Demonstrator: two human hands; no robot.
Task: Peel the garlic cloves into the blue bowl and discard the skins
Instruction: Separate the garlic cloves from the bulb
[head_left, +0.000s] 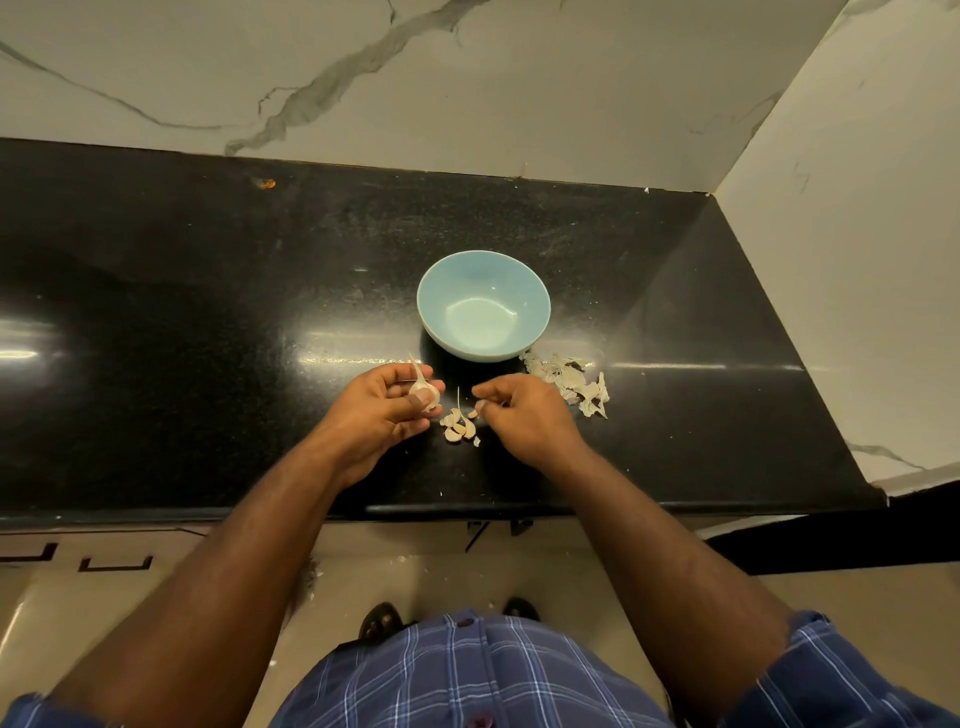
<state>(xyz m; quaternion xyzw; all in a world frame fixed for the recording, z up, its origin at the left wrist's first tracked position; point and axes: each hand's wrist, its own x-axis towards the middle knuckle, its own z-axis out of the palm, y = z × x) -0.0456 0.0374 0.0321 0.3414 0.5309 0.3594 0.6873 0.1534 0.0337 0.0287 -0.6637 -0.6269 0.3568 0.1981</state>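
A blue bowl (483, 306) sits on the black counter (208, 322), and nothing shows inside it. The left hand (387, 410) is at about 7 o'clock from the bowl. Its fingers and thumb curl around a piece of garlic (426, 392) with a thin papery tip that sticks up. The right hand (524, 415) is at about 5 o'clock from the bowl, near the left hand. Its fingertips are pinched together around a small pale bit (481, 406), but it is too small to tell if that is a clove or skin. Between the 2 hands, at 6 o'clock from the bowl, a little heap of garlic cloves (458, 427) lies on the counter. A pile of dry skins (569, 382) lies at about 4 o'clock from the bowl, just beside it and past the right hand. The person wears a blue checked shirt (467, 675).
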